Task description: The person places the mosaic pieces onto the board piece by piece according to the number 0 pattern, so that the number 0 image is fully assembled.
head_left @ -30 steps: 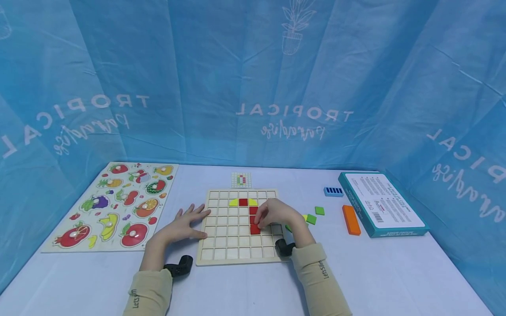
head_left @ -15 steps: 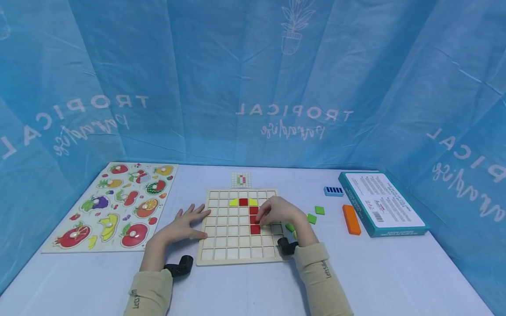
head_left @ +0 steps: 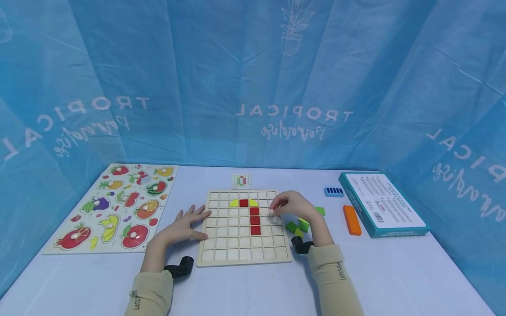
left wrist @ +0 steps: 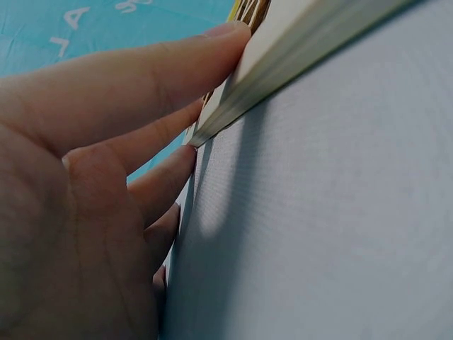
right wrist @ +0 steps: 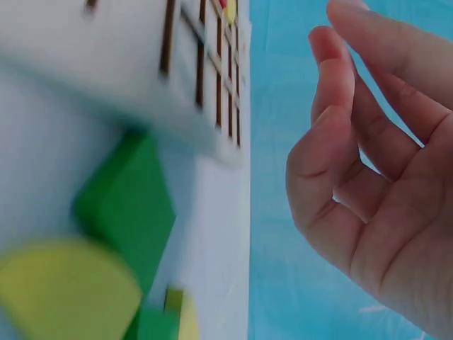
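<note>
My left hand (head_left: 182, 227) has its fingers spread, with fingertips on the left edge of a wooden grid board (head_left: 232, 242). In the left wrist view, thumb and fingers touch the rim of this board (left wrist: 237, 95). My right hand (head_left: 294, 205) hovers over the board's right edge, fingers loosely bent and holding nothing visible. Red square tiles (head_left: 255, 220) form a column in the grid. Above it, another red tile (head_left: 243, 202) sits between two yellow rounded tiles (head_left: 234, 203). Loose green tiles (head_left: 291, 227) and yellow pieces (head_left: 298, 233) lie beside the right wrist.
Behind the board lies a small pattern card (head_left: 241, 180). A fruit puzzle board (head_left: 130, 210) occupies the left side. To the right are a blue striped block (head_left: 334, 192), an orange bar (head_left: 351, 220) and a teal box (head_left: 381, 204). Blue curtains (head_left: 253, 83) enclose the table.
My right hand has moved off the red column to the right and slightly away, uncovering the red tiles. The left hand stays put on the board's edge.
</note>
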